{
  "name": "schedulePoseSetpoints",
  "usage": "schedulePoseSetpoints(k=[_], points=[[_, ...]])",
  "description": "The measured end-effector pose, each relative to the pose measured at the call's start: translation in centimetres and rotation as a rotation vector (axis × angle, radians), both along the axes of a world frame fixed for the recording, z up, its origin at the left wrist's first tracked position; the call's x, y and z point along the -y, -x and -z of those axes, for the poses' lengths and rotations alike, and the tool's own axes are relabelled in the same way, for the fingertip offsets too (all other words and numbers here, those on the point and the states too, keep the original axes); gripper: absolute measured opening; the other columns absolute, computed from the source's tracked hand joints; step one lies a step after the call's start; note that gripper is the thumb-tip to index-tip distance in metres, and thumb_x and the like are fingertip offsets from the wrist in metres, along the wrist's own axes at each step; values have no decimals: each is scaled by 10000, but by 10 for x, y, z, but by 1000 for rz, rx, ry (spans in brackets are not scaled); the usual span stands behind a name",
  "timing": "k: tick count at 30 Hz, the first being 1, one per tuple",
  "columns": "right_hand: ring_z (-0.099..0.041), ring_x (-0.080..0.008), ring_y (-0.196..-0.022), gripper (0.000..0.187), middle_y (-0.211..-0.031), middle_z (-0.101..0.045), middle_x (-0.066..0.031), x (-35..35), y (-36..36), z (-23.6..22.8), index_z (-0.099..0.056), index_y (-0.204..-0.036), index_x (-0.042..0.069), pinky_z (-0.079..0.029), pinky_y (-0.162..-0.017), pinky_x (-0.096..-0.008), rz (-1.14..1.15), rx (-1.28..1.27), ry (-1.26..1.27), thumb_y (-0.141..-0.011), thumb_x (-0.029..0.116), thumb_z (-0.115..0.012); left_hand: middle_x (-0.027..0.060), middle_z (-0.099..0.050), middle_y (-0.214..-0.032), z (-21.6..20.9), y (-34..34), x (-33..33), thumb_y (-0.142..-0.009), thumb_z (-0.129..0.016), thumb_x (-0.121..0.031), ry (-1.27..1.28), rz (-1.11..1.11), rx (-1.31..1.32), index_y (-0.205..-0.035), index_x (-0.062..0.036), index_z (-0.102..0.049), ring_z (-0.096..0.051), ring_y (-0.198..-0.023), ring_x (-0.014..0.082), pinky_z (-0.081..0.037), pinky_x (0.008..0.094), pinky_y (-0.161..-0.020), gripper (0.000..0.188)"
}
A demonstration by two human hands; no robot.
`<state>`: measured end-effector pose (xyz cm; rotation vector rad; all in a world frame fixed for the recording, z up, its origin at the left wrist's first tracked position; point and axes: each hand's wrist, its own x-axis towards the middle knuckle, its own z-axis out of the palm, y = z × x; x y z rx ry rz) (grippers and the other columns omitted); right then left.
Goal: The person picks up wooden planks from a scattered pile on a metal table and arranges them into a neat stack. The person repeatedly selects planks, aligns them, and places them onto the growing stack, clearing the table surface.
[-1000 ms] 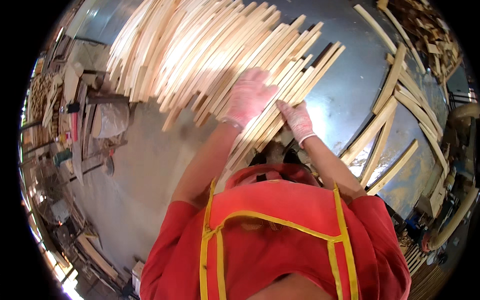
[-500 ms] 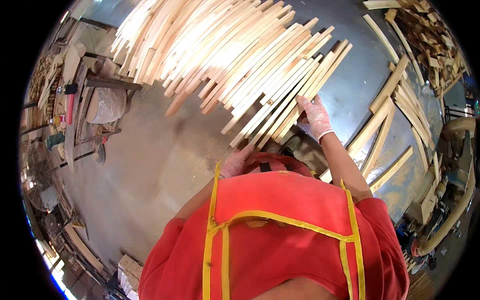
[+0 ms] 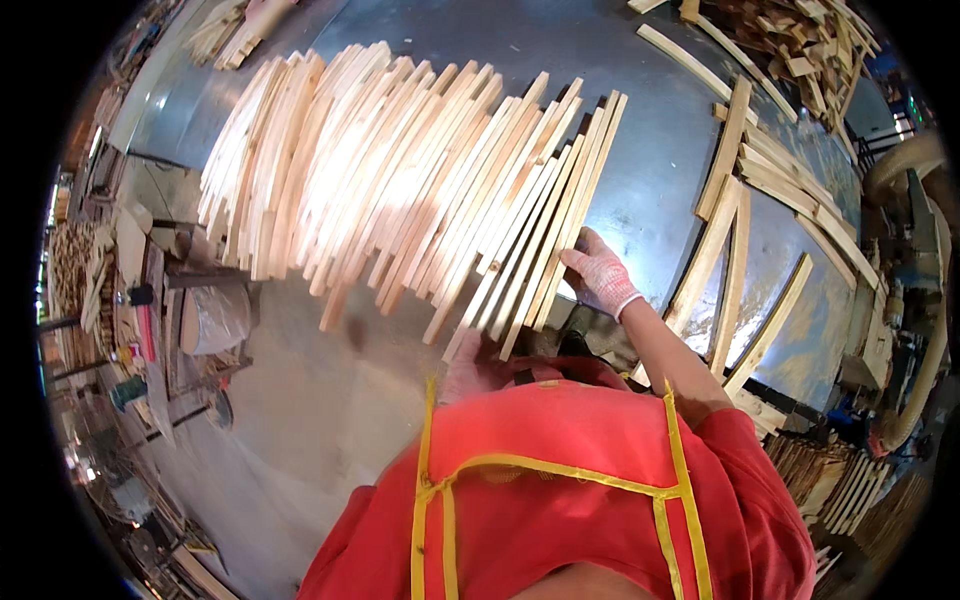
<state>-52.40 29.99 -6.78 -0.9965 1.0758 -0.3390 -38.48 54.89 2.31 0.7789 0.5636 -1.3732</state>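
Observation:
Many long, pale wooden slats (image 3: 425, 190) lie side by side in a wide row, their near ends uneven. At the right end of the row, my right hand (image 3: 603, 280), in a whitish-pink knit glove, has its thumb and bent fingers against the outermost slat (image 3: 560, 245). My left hand (image 3: 463, 368), gloved alike, is low by the near ends of the rightmost slats. Its fingers are blurred and partly hidden beside those ends. Narrow dark gaps separate some of the slats between my hands.
The slats rest on a grey metal tabletop (image 3: 655, 190). Loose boards (image 3: 712, 255) lie crosswise on its right side, with a heap of offcuts (image 3: 790, 50) beyond. More slats (image 3: 240, 35) are at the far left. A wooden stand with a plastic bag (image 3: 217, 318) is at left.
The view has shifted, so the row of slats shows lower and more of the table's far side is visible. My right hand stays at the outer slat, my left by the near ends.

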Motion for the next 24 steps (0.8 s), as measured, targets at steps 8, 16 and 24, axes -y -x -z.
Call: schedulePoseSetpoints(k=[8,16,24], points=[[-701,-306,-1108,775,-1223,-715,-212,-12,-3,-61,-427,-1592,-41,-557,-970,-375,-38,-401,551,-949,247,-753,100,-725,-1200,36,-21,11,-1032,-735,-337,2,444,191,-1232,-85,-678,-683,-1079,291,-567,519,-957,326],[-644,-344,-1229,1256,-1578,-451,-279,-56,-54,-123,-10,-1722,29,-590,-983,-469,179,111,-177,-900,424,-873,104,-740,-1046,-59,-33,75,-957,-763,-404,58,827,849,-1163,-62,-717,-707,-1043,231,-546,382,-894,402],[-704,-273,-955,1038,-1199,-675,-153,-38,-7,-131,-173,-1715,51,-607,-869,-385,200,117,140,-851,45,-749,210,-722,-1285,-19,-64,77,-933,-748,-387,166,1078,1521,-1347,-65,-689,-680,-1236,373,-532,427,-1037,527]])
